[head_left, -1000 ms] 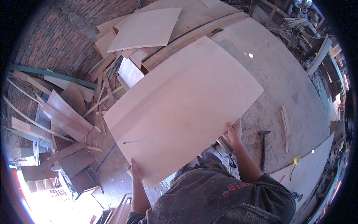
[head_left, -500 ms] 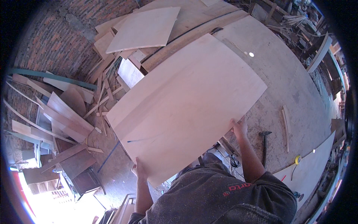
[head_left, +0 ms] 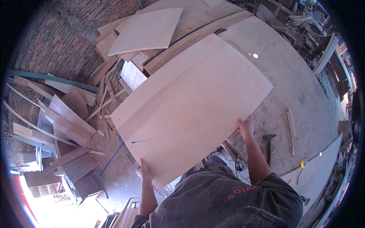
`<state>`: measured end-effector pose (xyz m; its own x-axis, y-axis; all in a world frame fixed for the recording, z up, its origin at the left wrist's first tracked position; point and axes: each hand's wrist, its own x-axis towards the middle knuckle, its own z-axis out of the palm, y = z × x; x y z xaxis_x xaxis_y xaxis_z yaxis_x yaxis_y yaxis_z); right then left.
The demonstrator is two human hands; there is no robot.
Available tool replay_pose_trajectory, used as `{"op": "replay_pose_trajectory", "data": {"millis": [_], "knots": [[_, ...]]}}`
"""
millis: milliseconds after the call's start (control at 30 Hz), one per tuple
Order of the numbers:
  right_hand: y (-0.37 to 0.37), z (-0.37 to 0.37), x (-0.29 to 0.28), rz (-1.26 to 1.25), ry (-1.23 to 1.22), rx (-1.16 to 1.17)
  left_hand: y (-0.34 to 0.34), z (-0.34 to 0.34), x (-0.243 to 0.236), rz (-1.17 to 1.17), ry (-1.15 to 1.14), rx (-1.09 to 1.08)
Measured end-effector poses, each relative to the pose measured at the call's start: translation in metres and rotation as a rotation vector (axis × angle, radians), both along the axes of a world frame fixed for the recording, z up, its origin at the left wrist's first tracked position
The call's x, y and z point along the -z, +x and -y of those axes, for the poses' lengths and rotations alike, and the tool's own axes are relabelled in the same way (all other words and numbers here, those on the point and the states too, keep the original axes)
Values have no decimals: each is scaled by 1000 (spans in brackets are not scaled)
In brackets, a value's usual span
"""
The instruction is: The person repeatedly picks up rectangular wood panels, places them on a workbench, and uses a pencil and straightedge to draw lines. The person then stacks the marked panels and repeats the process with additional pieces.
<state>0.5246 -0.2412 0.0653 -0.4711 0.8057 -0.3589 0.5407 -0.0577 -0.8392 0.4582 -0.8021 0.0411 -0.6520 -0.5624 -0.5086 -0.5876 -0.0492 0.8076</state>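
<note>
A large, pale plywood sheet [head_left: 194, 102] lies slantwise before me, with a darker grain band and a short blue mark on its face. My left hand [head_left: 144, 170] grips its near left corner, thumb on top and fingers hidden beneath. At the near right edge, my right hand [head_left: 246, 127] holds the same sheet, its thumb over the face and the other fingers partly hidden. Right of that hand, a hammer [head_left: 269, 146] rests on the dusty surface. The sheet covers part of what lies under it.
Another plywood panel [head_left: 146, 32] lies on stacked boards at the far left. Wood offcuts [head_left: 72, 121] crowd the left beside a brick wall [head_left: 57, 38]. To the right are a thin wood strip [head_left: 291, 131], a yellow tape measure [head_left: 303, 163] and a pale board [head_left: 319, 163].
The plywood sheet has shifted very slightly to the right, along with both hands. My grip on it stays the same.
</note>
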Motion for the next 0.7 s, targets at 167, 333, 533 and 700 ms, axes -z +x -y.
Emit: {"op": "replay_pose_trajectory", "data": {"millis": [167, 333, 533, 700], "knots": [[-1, -9, 2, -52, -48, 9, -2, -3, 4, 40, -47, -12], [-3, -12, -2, -41, -50, 11, -3, -10, 4, -16, 84, -33], [-5, -14, -3, -77, -66, 10, -4, -8, 8, 7, 114, -27], [-5, -15, -3, -111, -93, 39, -4, -16, 2, -13, 78, -2]]}}
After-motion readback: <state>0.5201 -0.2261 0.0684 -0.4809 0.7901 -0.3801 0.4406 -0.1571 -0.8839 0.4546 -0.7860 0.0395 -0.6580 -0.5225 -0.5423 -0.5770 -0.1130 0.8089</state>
